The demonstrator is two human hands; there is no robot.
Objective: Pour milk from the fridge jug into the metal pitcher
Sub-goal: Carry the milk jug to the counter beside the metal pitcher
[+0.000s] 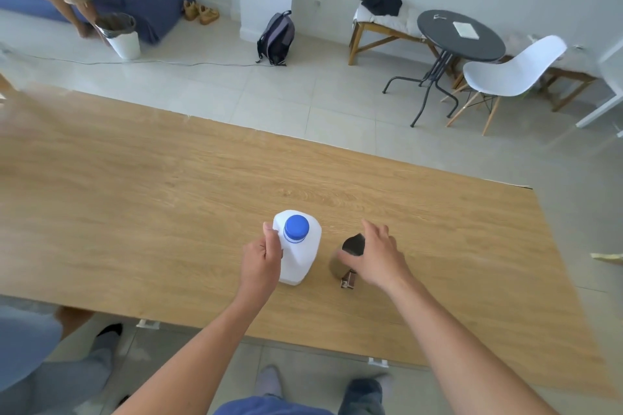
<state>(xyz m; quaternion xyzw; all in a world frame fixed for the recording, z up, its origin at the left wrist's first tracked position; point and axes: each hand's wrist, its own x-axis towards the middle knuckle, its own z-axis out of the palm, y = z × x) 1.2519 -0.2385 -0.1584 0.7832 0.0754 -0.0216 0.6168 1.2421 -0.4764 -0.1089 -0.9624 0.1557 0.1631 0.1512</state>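
My left hand [261, 258] grips the capped milk jug [300, 254], my right hand [377, 256] clasps the metal pitcher [347, 254] – both upright on the wooden worktop [168, 185]; round black table [460, 35] at two o'clock.

Illumination: bright, even, diffuse daylight; the source cannot be placed. White walls and pale floor tiles [303, 91] read slightly washed out.
Shadows: soft and short; faint ones beneath the round black table [460, 35] and the white chair [515, 67].
Glare: a pale sheen along the far left of the wooden tabletop [168, 178]; the milk jug [298, 253] is near overexposed, its surface detail lost.
Sharpness: centre fairly crisp; smear and softness at the left edge and the right margin.
Distortion: strong wide-angle bowing; tabletop edges splay, forearms stretch toward the lower corners.
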